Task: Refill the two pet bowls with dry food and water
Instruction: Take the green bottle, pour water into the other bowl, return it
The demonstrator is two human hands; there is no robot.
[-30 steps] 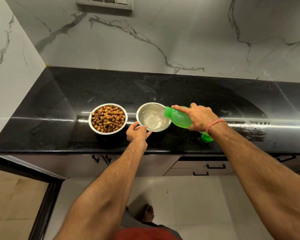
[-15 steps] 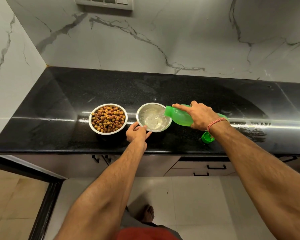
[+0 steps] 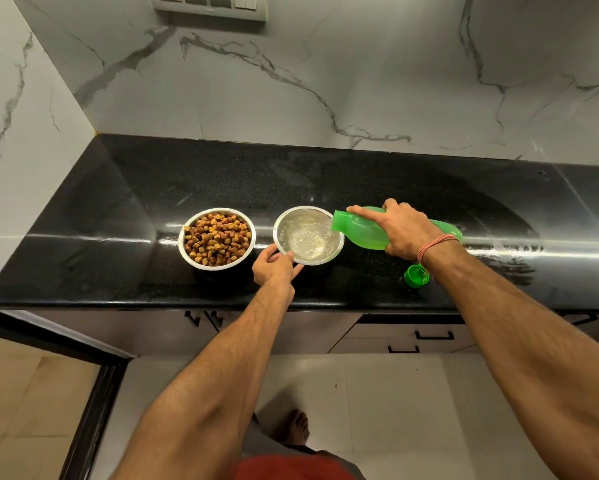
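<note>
Two steel bowls stand side by side on the black counter (image 3: 360, 178). The left bowl (image 3: 217, 239) is full of brown dry food. The right bowl (image 3: 308, 235) holds water with a rippled surface. My right hand (image 3: 400, 227) grips a green bottle (image 3: 363, 228) lying almost level, its open mouth over the right bowl's rim. My left hand (image 3: 274, 268) pinches the near rim of that water bowl.
The bottle's green cap (image 3: 416, 276) lies on the counter near the front edge, under my right wrist. A marble wall with a switch panel (image 3: 209, 5) rises behind. Drawers with black handles (image 3: 433, 336) sit below the counter. My bare foot (image 3: 296, 427) is on the tiled floor.
The bottle has tipped flatter, its base dropping toward the counter and its mouth shifting slightly right over the bowl's rim. My left hand stays on the bowl's rim.
</note>
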